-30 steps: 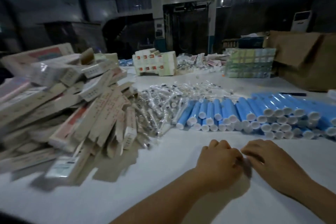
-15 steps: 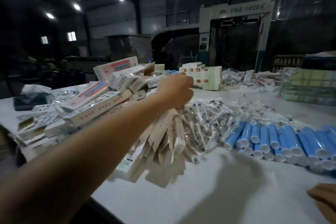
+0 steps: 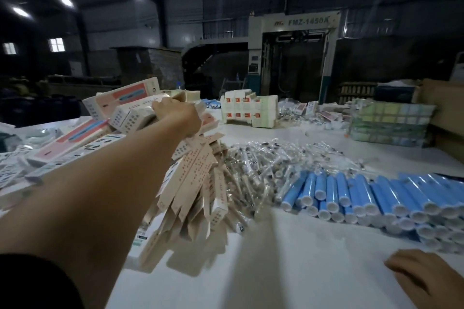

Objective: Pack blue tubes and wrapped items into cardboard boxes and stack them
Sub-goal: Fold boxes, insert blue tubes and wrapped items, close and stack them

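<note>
White table (image 3: 288,258), wide, loaded from left to right with three heaps. Far left and up: pile of flat cardboard boxes (image 3: 195,183), long axes fanning toward the near edge, higher boxes at the back lying roughly crosswise. Middle: wrapped items (image 3: 263,158) in clear film, strewn. Right: blue tubes (image 3: 351,190) in a row, white caps facing the near edge, long axes running away from it. Boxes well to the left of the body, so clearly nearer the left hand; tubes just beyond the right.

Left hand (image 3: 179,118) stretched out to the top of the pile, fingers curled over the end of a pale box (image 3: 130,118), apparently gripping. Right hand (image 3: 424,281) resting on the table at the near right, fingers loose, holding nothing. Hands well apart. Probably fetching a box, nothing packed yet.
</note>
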